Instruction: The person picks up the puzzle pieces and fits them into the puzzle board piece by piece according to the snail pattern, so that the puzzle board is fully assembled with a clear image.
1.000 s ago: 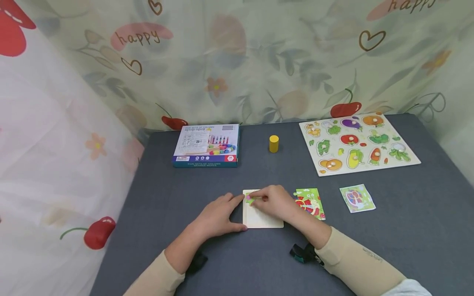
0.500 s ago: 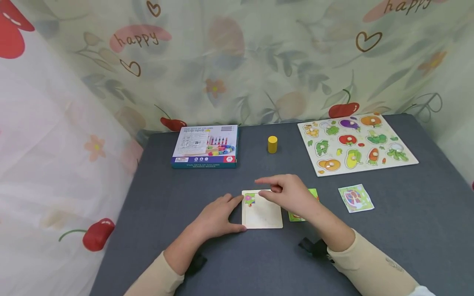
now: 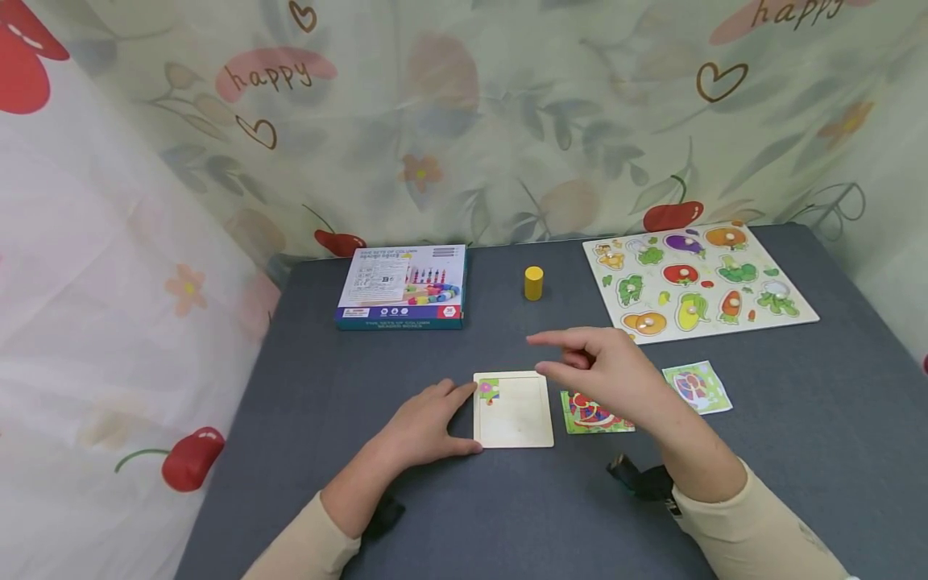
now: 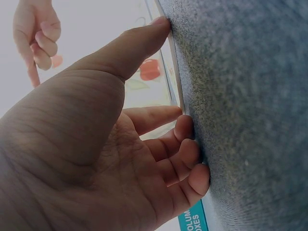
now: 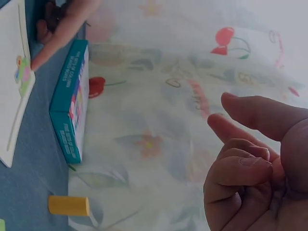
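A pale square puzzle tray [image 3: 516, 420] lies on the dark tabletop, with one green puzzle piece [image 3: 489, 389] bearing a pink flower in its upper left corner. My left hand [image 3: 429, 425] touches the tray's left edge with index fingertip and thumb; in the left wrist view the other fingers rest on the cloth. Right of the tray, my right hand [image 3: 616, 374] hovers with nothing held, thumb and index finger extended and apart, the rest curled. Below it, green-and-red puzzle pieces [image 3: 590, 415] lie together, partly hidden. Farther right is a small green picture square [image 3: 702, 388].
A blue-and-white boxed set [image 3: 402, 286] lies at the back left. A yellow cylinder [image 3: 533, 283] stands at the back middle. The vegetable puzzle board [image 3: 703, 278] lies at the back right. A printed curtain [image 3: 493, 145] hangs behind the table.
My right hand has let go of the green piece in the tray's upper left corner and moved right, above the green-and-red pieces. My left hand has stayed at the tray's edge.
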Motion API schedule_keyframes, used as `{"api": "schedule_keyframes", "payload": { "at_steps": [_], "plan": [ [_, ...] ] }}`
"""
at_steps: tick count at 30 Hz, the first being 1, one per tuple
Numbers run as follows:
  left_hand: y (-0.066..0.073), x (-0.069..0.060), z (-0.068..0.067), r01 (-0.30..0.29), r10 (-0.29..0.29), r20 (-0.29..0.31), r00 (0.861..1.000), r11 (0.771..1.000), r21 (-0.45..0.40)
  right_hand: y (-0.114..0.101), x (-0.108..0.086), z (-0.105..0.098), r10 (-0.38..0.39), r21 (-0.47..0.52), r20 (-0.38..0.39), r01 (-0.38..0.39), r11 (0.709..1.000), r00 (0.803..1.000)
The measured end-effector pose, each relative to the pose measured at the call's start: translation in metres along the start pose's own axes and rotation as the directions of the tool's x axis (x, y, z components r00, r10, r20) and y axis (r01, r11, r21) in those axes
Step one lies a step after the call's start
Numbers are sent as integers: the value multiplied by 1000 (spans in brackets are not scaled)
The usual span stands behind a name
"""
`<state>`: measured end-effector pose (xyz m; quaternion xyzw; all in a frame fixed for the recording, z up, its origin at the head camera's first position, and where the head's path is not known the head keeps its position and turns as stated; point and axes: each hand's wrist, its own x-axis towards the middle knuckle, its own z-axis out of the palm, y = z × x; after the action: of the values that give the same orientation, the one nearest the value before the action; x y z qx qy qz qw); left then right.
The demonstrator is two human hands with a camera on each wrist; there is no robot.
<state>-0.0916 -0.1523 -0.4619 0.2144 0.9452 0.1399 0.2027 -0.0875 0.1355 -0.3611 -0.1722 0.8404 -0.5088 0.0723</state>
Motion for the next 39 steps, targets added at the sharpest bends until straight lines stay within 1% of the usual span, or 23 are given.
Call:
{"api": "schedule_keyframes", "payload": {
  "at_steps": [4, 8, 11, 14, 19, 24, 32, 35, 39],
  "plan": [
    [0, -1, 0, -1, 1, 2, 1000, 1000, -2, -3, -4, -10, -12, 2, -16, 12, 1000, 1000],
    [0, -2, 0, -4, 4, 2, 1000, 1000, 3, -2, -6, -21, -33, -34, -33, 32, 999, 999],
    [0, -1, 0, -7, 6, 1, 1000, 1000, 12, 0, -6, -28, -35, -49, -40, 33, 998, 999],
    [0, -1, 0, -12, 12, 0, 1000, 1000, 15, 1, -7, -36, -15, -45, -33, 13, 999, 999],
    [0, -1, 0, -11, 11, 1, 1000, 1000, 14, 6, -6, -46, 49, -55, -8, -50, 997, 999],
    [0, -1, 1, -5, 5, 2, 1000, 1000, 13, 18, -3, -53, 87, -73, 15, -86, 994, 996],
    [0, -1, 1, -3, 3, -4, 1000, 1000, 17, 42, 8, -61, 102, -87, 63, -97, 992, 993],
    [0, -1, 1, -3, 3, -4, 1000, 1000, 17, 54, 12, -63, 132, -75, 89, -125, 989, 987],
    [1, -2, 0, -1, 1, -4, 1000, 1000, 15, 73, 18, -64, 180, -49, 133, -175, 983, 975]
  ]
}}
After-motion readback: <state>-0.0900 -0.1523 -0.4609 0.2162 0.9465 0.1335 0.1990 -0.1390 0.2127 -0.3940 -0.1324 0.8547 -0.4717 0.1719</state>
